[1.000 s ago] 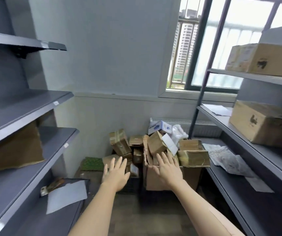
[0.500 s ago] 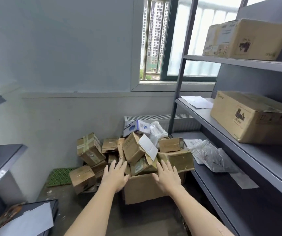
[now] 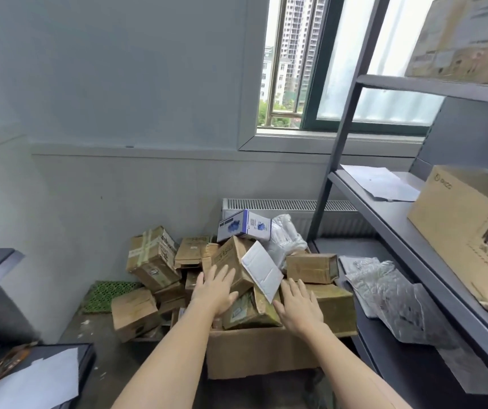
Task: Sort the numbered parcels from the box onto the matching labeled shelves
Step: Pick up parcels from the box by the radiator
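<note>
One head-worn camera looks forward and down, close over the parcel box (image 3: pixel 266 352) by the window wall

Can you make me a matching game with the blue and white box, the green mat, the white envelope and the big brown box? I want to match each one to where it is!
Things:
1. blue and white box
2. green mat
3. white envelope
4. big brown box

Places:
A. on the floor by the wall
B. on the right shelf
C. at the top of the pile
D. between the two hands

Pairs: 1-C, 2-A, 3-D, 4-B
</note>
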`<move>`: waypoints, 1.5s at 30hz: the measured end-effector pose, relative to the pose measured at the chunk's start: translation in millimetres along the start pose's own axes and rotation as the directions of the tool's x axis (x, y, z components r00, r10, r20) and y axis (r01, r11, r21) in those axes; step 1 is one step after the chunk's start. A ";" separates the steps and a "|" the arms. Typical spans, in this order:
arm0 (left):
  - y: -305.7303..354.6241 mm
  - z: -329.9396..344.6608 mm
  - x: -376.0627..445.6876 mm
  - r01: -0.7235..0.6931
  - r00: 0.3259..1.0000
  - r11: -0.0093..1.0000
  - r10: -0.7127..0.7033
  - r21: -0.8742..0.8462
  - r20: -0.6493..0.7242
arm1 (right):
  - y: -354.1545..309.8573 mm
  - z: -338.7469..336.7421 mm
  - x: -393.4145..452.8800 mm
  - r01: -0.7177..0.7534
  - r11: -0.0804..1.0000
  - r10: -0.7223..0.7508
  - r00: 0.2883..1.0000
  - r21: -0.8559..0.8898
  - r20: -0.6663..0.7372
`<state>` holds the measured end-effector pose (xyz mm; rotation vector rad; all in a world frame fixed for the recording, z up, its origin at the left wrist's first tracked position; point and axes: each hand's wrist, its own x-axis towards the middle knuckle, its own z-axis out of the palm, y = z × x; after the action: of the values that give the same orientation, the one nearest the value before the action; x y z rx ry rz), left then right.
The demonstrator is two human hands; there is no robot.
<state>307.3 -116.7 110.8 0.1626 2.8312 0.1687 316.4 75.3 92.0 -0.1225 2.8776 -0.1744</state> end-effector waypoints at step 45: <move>-60.3 47.3 288.0 0.033 0.994 0.974 -0.009 -0.222 0.107 | 33.5 68.8 276.5 -0.257 0.708 0.188 0.966 0.658 0.175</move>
<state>42.7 -134.3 -25.2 0.0889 2.6833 0.4584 65.3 73.7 -46.8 0.3483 2.5049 -1.1159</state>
